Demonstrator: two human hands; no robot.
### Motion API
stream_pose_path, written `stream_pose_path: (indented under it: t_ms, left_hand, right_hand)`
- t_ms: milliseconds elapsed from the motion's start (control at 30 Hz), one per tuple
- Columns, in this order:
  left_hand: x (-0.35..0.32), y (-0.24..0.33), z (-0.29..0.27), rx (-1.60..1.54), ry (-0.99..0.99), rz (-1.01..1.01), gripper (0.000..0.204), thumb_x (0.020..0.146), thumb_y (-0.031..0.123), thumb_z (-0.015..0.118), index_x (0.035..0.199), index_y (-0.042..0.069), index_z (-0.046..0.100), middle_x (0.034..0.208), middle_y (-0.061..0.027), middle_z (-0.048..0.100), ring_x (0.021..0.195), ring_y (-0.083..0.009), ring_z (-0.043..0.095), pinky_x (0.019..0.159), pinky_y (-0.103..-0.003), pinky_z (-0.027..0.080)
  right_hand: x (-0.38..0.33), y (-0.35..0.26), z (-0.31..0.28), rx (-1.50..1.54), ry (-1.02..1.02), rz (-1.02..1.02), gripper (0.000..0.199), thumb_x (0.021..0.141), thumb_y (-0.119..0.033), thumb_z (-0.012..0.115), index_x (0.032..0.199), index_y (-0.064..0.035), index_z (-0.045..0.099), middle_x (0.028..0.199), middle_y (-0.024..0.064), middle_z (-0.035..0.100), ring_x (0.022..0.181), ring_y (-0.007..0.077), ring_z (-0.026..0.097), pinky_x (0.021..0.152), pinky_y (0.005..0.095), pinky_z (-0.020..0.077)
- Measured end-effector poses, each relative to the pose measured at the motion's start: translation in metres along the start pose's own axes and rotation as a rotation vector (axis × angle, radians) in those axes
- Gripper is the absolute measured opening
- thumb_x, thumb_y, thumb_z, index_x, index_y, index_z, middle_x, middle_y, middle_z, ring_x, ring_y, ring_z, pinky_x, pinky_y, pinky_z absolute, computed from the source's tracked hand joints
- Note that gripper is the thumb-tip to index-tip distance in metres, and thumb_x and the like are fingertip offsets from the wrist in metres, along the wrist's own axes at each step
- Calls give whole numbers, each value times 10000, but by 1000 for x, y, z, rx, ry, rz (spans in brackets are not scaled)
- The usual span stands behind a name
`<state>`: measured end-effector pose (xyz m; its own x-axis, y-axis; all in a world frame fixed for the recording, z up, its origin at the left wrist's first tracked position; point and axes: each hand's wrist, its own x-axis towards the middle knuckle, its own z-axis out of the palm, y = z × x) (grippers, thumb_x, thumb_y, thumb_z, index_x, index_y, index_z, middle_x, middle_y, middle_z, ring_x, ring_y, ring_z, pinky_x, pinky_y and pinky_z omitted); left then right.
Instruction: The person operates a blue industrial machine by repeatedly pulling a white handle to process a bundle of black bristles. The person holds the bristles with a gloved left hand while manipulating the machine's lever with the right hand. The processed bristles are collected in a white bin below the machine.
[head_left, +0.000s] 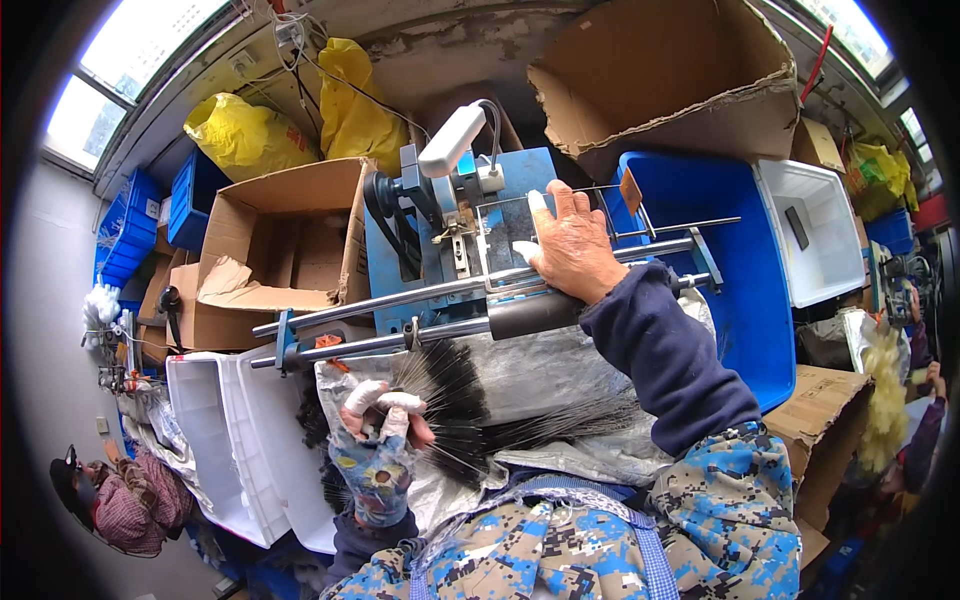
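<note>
Fanning out over the left part of a silvery sheet (pixel 575 365), a bunch of thin dark wires (pixel 450 385) lies right beside the fingertips of the left hand (pixel 382 440). That hand is curled near the sheet's left edge, its fingers partly wrapped in white and a patterned cover round its palm and wrist; whether its grip pinches a strand, I cannot tell. A second spray of wires (pixel 565 424) stretches toward the sheet's right edge, nearer the wearer's body.

Beyond the sheet's far edge stands a blue-based machine (pixel 460 250), with two metal rails (pixel 370 308) running across its front. The right hand (pixel 580 240) lies palm down over its right part, grip spread wide, the thumb and a finger tipped in white. Below that wrist, a dark grey cylinder (pixel 525 316) sits at the rails.

To the machine's right is a deep blue bin (pixel 745 270), with a white tray (pixel 820 245) beside it; to the left, a torn carton (pixel 220 240) is near white bins (pixel 215 440). Yellow bags (pixel 245 140) stand behind.
</note>
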<state>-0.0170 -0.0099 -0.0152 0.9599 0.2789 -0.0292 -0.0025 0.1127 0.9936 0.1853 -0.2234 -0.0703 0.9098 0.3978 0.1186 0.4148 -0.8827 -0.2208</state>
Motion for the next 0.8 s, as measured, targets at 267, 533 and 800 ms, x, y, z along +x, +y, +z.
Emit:
stream_pose_path:
  t_ms: [267,533,800]
  left_hand:
    - [-6,1,12,54,-13,63,307,848,-44,513,1140,34,458,838,-146,628,568,-145,580,460,-219,446]
    - [-8,6,14,42,-31,15,315,854,-26,514,1154,41,448,844,-152,629,577,-146,583,461,-221,446]
    - [-1,-5,-21,-10,56,43,325,847,-19,525,1159,27,447,836,-170,628,561,-159,585,450,-227,438]
  right_hand:
    - [4,-11,20,86,54,-28,625,770,-332,631,1209,62,426,1028,192,465,872,316,556,684,390,499]
    - [19,-64,34,145,109,-67,585,770,-351,636,1116,65,415,943,175,505,799,299,581,639,384,514]
    - [4,2,1,-25,-35,-127,470,776,-276,643,1076,62,514,985,172,485,890,299,512,719,389,456]
